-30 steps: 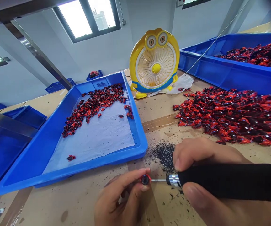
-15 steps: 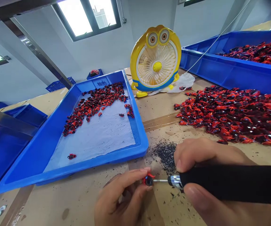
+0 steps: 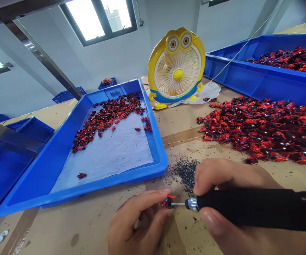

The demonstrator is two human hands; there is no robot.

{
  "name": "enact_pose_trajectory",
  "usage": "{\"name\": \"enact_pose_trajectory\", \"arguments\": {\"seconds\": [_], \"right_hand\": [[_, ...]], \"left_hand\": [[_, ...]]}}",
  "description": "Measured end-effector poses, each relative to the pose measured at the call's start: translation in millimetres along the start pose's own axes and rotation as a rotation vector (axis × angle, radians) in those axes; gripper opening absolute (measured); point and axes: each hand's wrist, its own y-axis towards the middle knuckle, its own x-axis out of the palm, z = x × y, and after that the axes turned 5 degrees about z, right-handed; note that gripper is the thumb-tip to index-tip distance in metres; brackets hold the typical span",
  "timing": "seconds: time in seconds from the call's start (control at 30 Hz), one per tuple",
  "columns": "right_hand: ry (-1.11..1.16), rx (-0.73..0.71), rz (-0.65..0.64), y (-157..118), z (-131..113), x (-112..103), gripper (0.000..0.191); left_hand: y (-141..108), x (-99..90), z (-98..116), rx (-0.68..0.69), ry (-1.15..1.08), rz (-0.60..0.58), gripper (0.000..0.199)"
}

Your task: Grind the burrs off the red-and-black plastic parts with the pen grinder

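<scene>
Between the thumb and fingertips of my left hand (image 3: 139, 221) is a small red and black plastic part (image 3: 169, 203), its round black opening facing right. My right hand (image 3: 222, 187) grips a black rotary hand tool (image 3: 248, 207) with a silver collar. The thin metal bit (image 3: 179, 204) of the tool points left, and its tip meets the dark opening of the part. Whether the bit is spinning I cannot tell. Black shavings (image 3: 187, 173) lie on the brown tabletop just behind the tool.
A blue tray (image 3: 102, 186) at left holds many red and black parts on a white sheet. A big heap of similar parts (image 3: 264, 127) lies at right, before another blue tray (image 3: 248, 79). A yellow fan (image 3: 177, 67) stands at the back.
My right hand has brought the tool slightly left, so the bit now reaches into the part's opening. My left hand has barely moved.
</scene>
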Motion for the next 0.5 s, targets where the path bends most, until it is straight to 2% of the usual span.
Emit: {"name": "enact_pose_trajectory", "arguments": {"seconds": [0.17, 0.37, 0.5], "right_hand": [[-0.033, 0.011, -0.088, -2, 2, 1, 0.013], [-0.018, 0.013, -0.024, -4, 3, 9, 0.01], [-0.046, -0.004, -0.05, -5, 7, 12, 0.012]], "left_hand": [[1, -1.0, -1, 0.019, 0.02, -0.028, 0.031], [1, -2.0, -1, 0.024, 0.042, -0.012, 0.033], [3, -1.1, 0, -0.006, 0.036, -0.012, 0.032]]}}
